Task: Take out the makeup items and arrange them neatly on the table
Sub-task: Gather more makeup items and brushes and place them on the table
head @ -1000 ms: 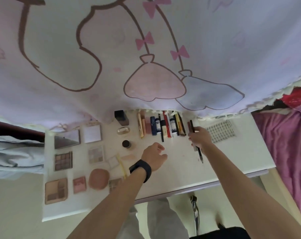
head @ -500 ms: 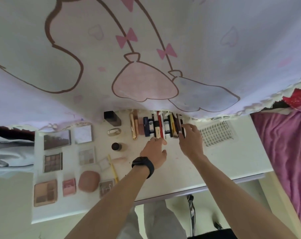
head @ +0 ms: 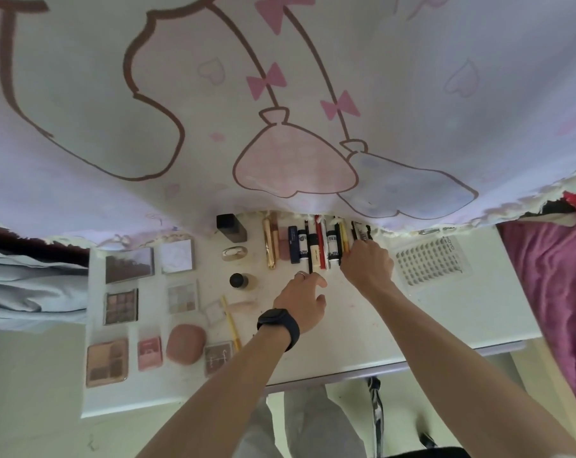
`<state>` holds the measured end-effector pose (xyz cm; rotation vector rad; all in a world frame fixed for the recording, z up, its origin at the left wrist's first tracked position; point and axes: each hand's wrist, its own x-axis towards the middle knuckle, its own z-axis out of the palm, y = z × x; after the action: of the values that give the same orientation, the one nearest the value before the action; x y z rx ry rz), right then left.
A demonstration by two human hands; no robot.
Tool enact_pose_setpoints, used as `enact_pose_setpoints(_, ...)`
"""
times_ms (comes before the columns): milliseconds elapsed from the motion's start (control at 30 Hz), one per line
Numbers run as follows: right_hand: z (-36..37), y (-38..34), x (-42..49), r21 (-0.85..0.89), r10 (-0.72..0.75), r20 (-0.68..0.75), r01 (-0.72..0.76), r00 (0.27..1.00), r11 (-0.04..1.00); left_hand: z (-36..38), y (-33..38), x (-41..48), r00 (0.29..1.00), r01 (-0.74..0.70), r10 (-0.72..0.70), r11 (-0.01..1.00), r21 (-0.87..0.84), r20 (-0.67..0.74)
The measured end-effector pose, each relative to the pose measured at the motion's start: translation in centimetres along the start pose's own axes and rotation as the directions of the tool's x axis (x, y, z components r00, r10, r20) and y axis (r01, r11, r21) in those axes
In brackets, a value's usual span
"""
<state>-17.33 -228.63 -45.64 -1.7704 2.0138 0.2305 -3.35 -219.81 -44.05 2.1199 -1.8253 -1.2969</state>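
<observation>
Head camera looked down on a white tabletop (head: pixel 445 325) pushed under a hanging pale curtain printed with pink bows and cartoon outlines (head: pixel 280 94). The task's things lay out on it: a tight row of slim tubes, lipsticks and pencils (head: pixel 316 247) at the far middle, touching side by side, and square eyeshadow palettes (head: pixel 121 305) in a grid to the left. The right hand (head: pixel 367 264) sat at the right end of that row, its fingers bent over the near ends of a few dark sticks (head: pixel 355 228). I could not tell whether it pinched one or only nudged it. The left hand (head: pixel 301 304), a black band (head: pixel 278 327) on its wrist, lay loose and grasped nothing, its fingertips just at the near end of a long black pencil (head: pixel 310 267). To my eye the step was tucking the last sticks into line. It would go best by pressing them sideways against their neighbours while the left hand squared the near ends. The touch should be gentle, since round pencils roll and one shove could fan the whole row. As for containers, no makeup bag or pouch showed. The palettes showed pans of brown and pink shades. A clear flat tray (head: pixel 428 264) just right of the right hand held rows of small dark lash clusters.
</observation>
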Motion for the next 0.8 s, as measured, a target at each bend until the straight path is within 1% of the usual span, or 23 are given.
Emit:
enact_pose_setpoints(133,0.1,-0.3,-1.8,-0.021,0.043,0.115,-0.041,0.992,0.999,0.6,-0.7,-1.4,0.999,-0.001,0.002,1.000,-0.008,0.042)
enact_pose_setpoints(233,1.9,0.7,-4.7,-0.011,0.070,0.175,-0.069,0.982,0.998,1.3,-1.7,-2.8,0.996,0.007,-0.007,1.000,0.006,0.086)
enact_pose_setpoints(400,5.4,2.0,-10.2,0.045,0.160,0.224,-0.174,0.961,0.984,1.7,-3.8,-4.9,0.990,0.025,-0.032,0.998,0.053,0.135)
enact_pose_setpoints(500,6.7,2.0,-12.9,0.095,0.195,0.238,-0.222,0.952,0.970,1.6,-5.4,-6.3,0.990,0.017,-0.029,0.996,0.086,0.137)
enact_pose_setpoints(567,7.3,1.9,-14.5,0.131,0.155,0.246,-0.191,0.957,0.973,1.6,-6.7,-7.5,0.991,0.003,-0.017,0.995,0.104,0.131)
enact_pose_setpoints(633,7.8,1.6,-16.5,0.185,0.068,0.297,-0.127,0.953,0.975,1.3,-8.4,-8.8,0.991,-0.021,0.001,0.988,0.154,0.132)
enact_pose_setpoints(700,8.7,1.0,-18.5,0.263,-0.028,0.377,-0.078,0.926,0.962,0.9,-10.3,-10.3,0.993,-0.046,0.019,0.970,0.240,0.116)
enact_pose_setpoints(800,10.1,-1.4,-20.9,0.281,-0.150,0.472,0.013,0.869,0.960,0.3,-13.8,-12.6,0.998,-0.054,0.047,0.911,0.409,0.029)
